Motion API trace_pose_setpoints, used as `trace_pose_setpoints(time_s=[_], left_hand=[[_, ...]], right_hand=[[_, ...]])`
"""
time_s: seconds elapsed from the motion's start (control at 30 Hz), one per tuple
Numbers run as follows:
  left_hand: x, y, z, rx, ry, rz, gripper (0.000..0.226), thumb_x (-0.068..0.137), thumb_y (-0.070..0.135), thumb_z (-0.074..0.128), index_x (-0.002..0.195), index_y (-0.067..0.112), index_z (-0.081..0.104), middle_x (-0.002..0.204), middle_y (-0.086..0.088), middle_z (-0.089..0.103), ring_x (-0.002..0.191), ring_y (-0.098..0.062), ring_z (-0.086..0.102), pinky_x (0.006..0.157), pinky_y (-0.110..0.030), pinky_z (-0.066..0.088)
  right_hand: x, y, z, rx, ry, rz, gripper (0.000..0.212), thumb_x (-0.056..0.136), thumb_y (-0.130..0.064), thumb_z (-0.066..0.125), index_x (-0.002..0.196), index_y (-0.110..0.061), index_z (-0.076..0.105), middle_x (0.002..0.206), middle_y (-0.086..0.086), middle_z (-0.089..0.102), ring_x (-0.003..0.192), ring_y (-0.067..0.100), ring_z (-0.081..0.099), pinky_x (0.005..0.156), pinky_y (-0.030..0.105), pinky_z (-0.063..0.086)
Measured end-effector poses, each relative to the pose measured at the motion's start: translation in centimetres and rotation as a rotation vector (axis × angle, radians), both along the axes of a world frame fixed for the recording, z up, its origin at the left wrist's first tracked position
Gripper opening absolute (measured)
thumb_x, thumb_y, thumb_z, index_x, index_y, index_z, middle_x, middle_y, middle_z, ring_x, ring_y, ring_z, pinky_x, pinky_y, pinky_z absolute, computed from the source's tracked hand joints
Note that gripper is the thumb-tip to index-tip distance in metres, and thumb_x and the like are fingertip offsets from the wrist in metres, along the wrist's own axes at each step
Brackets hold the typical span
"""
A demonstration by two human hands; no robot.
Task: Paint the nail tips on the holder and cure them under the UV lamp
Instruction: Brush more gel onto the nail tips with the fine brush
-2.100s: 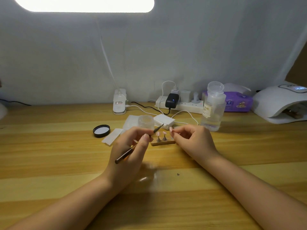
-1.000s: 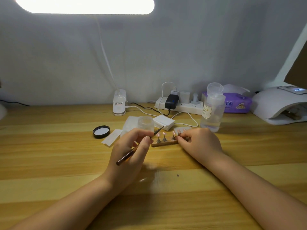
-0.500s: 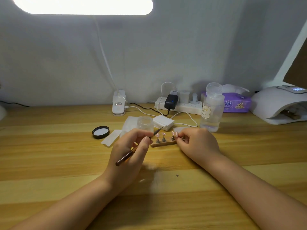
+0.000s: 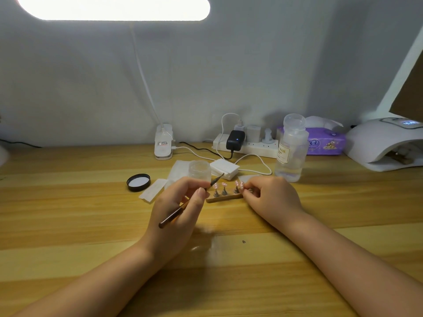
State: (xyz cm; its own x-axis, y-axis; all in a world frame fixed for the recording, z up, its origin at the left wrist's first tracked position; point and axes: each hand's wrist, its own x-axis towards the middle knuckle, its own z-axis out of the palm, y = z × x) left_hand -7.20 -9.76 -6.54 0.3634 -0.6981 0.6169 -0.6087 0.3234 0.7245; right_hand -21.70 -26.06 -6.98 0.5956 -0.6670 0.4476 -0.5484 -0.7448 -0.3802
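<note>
My left hand [image 4: 180,209] grips the brush [image 4: 190,201], bristles raised beside the nail tips [image 4: 223,185]. My right hand [image 4: 270,197] pinches the holder [image 4: 224,197] to steady it on the desk [image 4: 68,202] between them.

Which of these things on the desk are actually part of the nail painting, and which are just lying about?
Part of the job:
brush in the left hand
wooden holder with nail tips, touched by the right hand
small open jar
UV lamp

Lying about:
black lid
power strip
tissue pack

Bright overhead lamp [image 4: 113,6] glare, soft shadows
</note>
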Motion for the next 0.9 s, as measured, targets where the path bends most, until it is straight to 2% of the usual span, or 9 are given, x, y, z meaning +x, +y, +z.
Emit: trace_pose_setpoints(time_s=[0.13,0.23,0.4,0.47,0.57,0.7,0.73,0.8,0.9], left_hand=[[0.2,-0.1,-0.1,-0.016,0.009,0.005,0.017,0.090,0.027,0.057,0.102,0.022,0.069,0.091,0.016,0.070,0.090,-0.006,0.067,0.074,-0.010,0.046],[0.1,0.0,0.1,-0.042,-0.021,-0.016,0.022,0.089,0.029,0.055,0.103,0.018,0.069,0.093,0.012,0.070,0.090,-0.010,0.068,0.075,-0.014,0.049],[-0.4,0.1,0.4,-0.077,-0.087,-0.030,0.025,0.090,0.029,0.054,0.105,0.016,0.069,0.092,0.007,0.070,0.089,-0.016,0.068,0.076,-0.029,0.055],[-0.5,0.2,0.5,-0.083,-0.094,-0.039,0.022,0.090,0.028,0.054,0.105,0.019,0.067,0.095,0.005,0.071,0.090,-0.016,0.068,0.078,-0.033,0.056],[-0.5,0.2,0.5,-0.087,-0.115,-0.041,0.022,0.091,0.027,0.053,0.107,0.020,0.066,0.096,0.004,0.070,0.091,-0.016,0.068,0.078,-0.034,0.056],[-0.2,0.0,0.3,-0.081,-0.080,-0.016,0.020,0.091,0.025,0.057,0.105,0.016,0.068,0.092,0.006,0.069,0.087,-0.015,0.067,0.073,-0.028,0.054],[0.0,-0.2,0.3,-0.069,-0.045,-0.009,0.017,0.091,0.022,0.059,0.104,0.017,0.068,0.089,0.008,0.068,0.083,-0.014,0.066,0.071,-0.025,0.052],[0.3,-0.4,0.1,-0.051,0.053,-0.004,0.013,0.091,0.015,0.061,0.101,0.019,0.068,0.081,0.011,0.066,0.073,-0.007,0.062,0.066,-0.017,0.046],[0.5,-0.5,0.0,-0.053,0.097,0.015,0.013,0.092,0.013,0.060,0.099,0.021,0.067,0.077,0.005,0.065,0.067,-0.005,0.059,0.060,-0.014,0.045]], right_hand=[[-0.2,0.3,0.1,0.002,-0.123,0.024,0.008,0.085,-0.031,0.065,0.079,-0.026,0.067,0.057,-0.008,0.054,0.060,0.013,0.052,0.052,0.029,0.039],[-0.1,0.6,0.2,-0.026,-0.214,0.093,0.007,0.085,-0.027,0.066,0.081,-0.020,0.067,0.064,-0.008,0.058,0.062,0.010,0.054,0.053,0.033,0.044],[0.2,1.2,0.4,0.025,-0.376,0.212,0.003,0.085,-0.011,0.068,0.086,-0.014,0.068,0.073,-0.010,0.063,0.072,0.006,0.060,0.061,0.015,0.048],[0.2,1.3,0.4,0.089,-0.438,0.242,0.005,0.085,-0.008,0.069,0.088,-0.012,0.070,0.075,-0.005,0.068,0.070,0.008,0.064,0.064,0.019,0.052],[0.2,1.4,0.3,0.127,-0.460,0.269,0.006,0.085,-0.008,0.068,0.090,-0.010,0.072,0.076,-0.001,0.070,0.070,0.012,0.066,0.066,0.027,0.055],[0.1,1.2,0.5,0.089,-0.472,0.170,0.007,0.087,-0.015,0.068,0.082,-0.021,0.068,0.067,-0.013,0.065,0.066,0.002,0.062,0.058,0.014,0.048],[0.1,0.9,0.6,0.076,-0.487,0.106,0.008,0.086,-0.018,0.067,0.079,-0.022,0.066,0.065,-0.014,0.063,0.064,0.003,0.061,0.057,0.018,0.049],[-0.1,0.4,0.6,0.089,-0.509,-0.011,0.009,0.087,-0.022,0.066,0.078,-0.020,0.064,0.066,-0.010,0.064,0.064,0.008,0.061,0.060,0.035,0.053],[-0.2,-0.3,0.4,0.191,-0.505,-0.082,0.008,0.084,-0.023,0.067,0.077,-0.022,0.062,0.068,-0.008,0.064,0.068,0.014,0.062,0.064,0.040,0.055]])
